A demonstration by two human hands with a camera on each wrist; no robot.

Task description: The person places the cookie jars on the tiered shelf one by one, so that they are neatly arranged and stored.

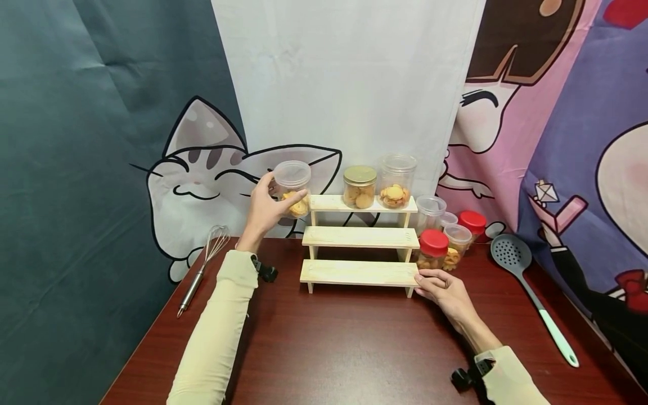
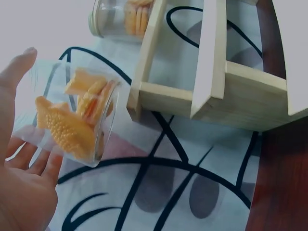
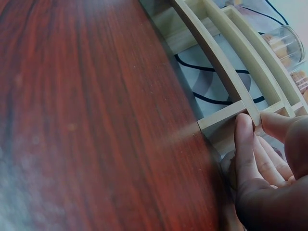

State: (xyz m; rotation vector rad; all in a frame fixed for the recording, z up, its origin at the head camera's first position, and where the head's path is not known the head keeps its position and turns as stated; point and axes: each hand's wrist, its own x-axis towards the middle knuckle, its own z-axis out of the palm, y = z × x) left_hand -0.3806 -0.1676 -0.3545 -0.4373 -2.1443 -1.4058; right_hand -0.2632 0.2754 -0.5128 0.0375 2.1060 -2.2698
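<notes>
My left hand [image 1: 266,208] grips a clear plastic jar [image 1: 292,175] by its side, thumb across the front. Fish-shaped snacks [image 2: 70,130] show inside that jar in the left wrist view. It is beside the left end of the top step of a three-step wooden rack [image 1: 358,272]. On that top step stand a gold-lidded jar [image 1: 360,185] of cookies and a taller clear-lidded jar [image 1: 397,181]. With thumb and fingers my right hand [image 1: 445,295] pinches the right end of the rack's lowest step, close above the table in the right wrist view.
Right of the rack cluster several jars, among them a red-lidded jar [image 1: 433,250] and a clear-lidded jar [image 1: 457,245]. A whisk [image 1: 202,273] lies at the table's left edge, a skimmer [image 1: 526,284] at the right. Behind the table [image 1: 324,349] hangs a printed cloth [image 1: 349,73].
</notes>
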